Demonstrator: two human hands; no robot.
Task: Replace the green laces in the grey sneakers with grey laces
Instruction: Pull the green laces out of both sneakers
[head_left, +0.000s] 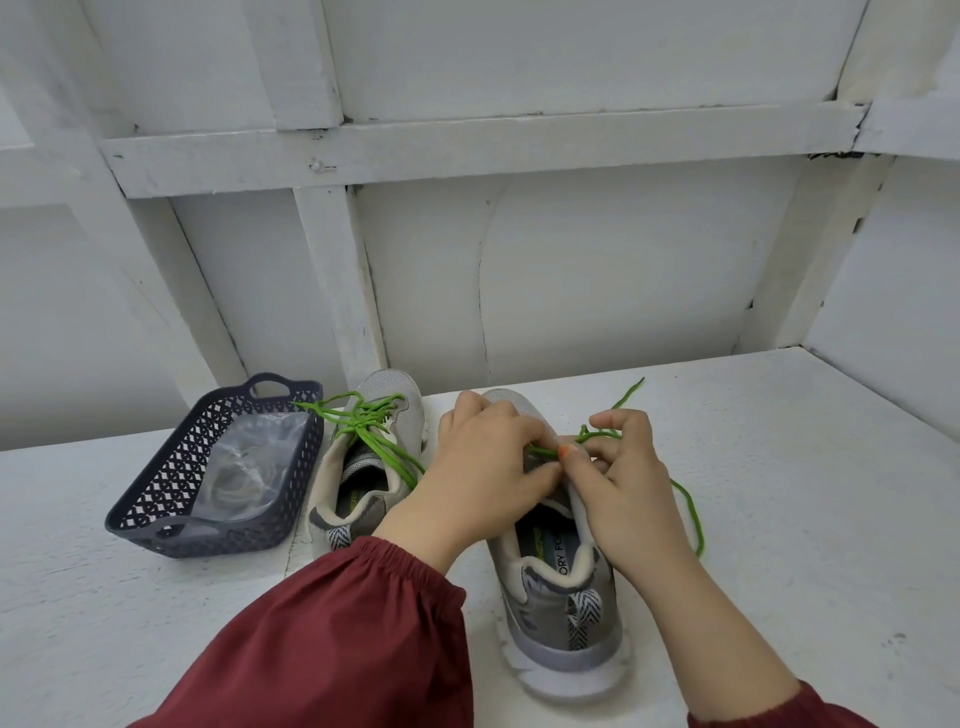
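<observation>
1. Pinching the green lace (696, 519), both hands meet over the lacing of the right-side sneaker (561, 613). The left hand (483, 457) and right hand (623, 467) touch thumb to thumb.
2. Lace sits at the fingertips of each grip. One end rises past the right hand, and the other trails down onto the tabletop (779, 493).
3. Left-side sneaker (363, 467) stands just beside, its own green lace (358, 423) knotted.
4. Dark basket (208, 467) further left holds a clear bag (244, 467) of pale laces.
</observation>
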